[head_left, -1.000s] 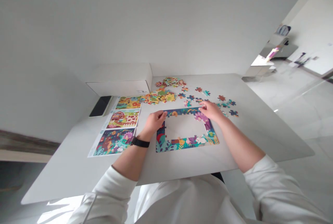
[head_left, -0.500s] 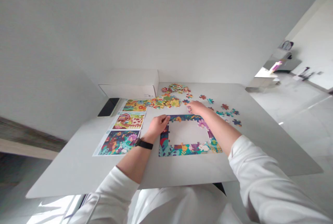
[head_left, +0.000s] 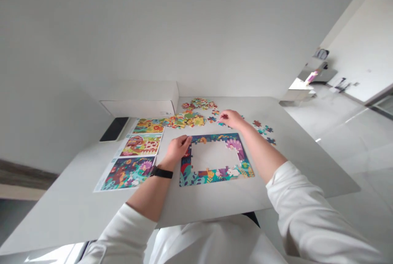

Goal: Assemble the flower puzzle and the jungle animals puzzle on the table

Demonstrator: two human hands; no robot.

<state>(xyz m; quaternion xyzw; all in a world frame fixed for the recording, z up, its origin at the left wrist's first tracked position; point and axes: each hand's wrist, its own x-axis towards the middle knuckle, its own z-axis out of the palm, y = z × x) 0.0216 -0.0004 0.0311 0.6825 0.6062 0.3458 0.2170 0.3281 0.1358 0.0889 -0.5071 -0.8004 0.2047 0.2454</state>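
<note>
I'm resting my left hand (head_left: 179,148) on the far-left corner of the jigsaw border (head_left: 215,177) and holding my right hand (head_left: 232,119) apart, at the loose jigsaw pieces (head_left: 188,120) near the table's (head_left: 215,202) far edge (light, stiff card, best pinched by the edges; I can't tell if I'm gripping one).

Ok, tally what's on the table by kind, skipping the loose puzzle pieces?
Printed puzzle pictures: 3
Part-built puzzle border: 1
Black phone: 1
White box: 1
Total: 6
</note>
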